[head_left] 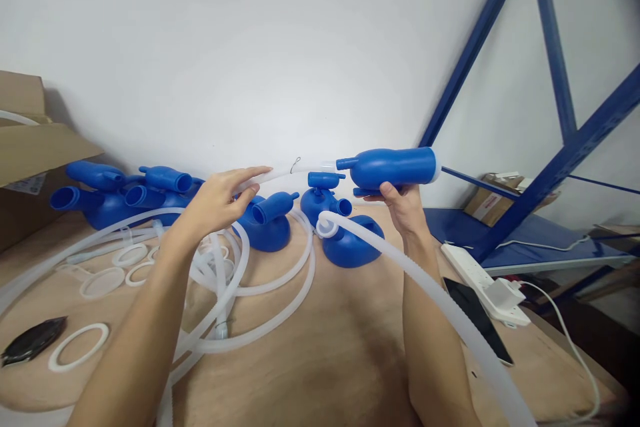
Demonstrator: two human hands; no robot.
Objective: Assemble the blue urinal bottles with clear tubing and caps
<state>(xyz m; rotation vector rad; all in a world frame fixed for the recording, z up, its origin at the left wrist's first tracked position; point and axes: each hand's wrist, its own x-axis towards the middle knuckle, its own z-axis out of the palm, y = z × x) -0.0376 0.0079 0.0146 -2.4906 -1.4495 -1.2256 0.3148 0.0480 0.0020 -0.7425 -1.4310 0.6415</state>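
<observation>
My right hand (pixel 400 203) grips a blue plastic bottle-shaped part (pixel 390 167) from below, holding it sideways above the table. A white rim is at its wide right end, and a narrow spout points left. My left hand (pixel 227 197) holds a whitish flexible tube (pixel 280 171) between thumb and fingers. A thin wire loop (pixel 296 164) is around this tube. The tube's clear end lies close to the spout; I cannot tell whether they touch. Below the hands stand several blue plastic vessels with side necks (pixel 270 230), one with a corrugated hose (pixel 400 267) in front of it.
Coiled hoses (pixel 265 340), white rings (pixel 79 347) and a black packet (pixel 34 340) lie on the wooden table (pixel 300 387). A cardboard box (pixel 45 147) stands left. At right are a power strip (pixel 480 283), a dark phone or tablet (pixel 477 320) and a blue metal rack (pixel 530 207).
</observation>
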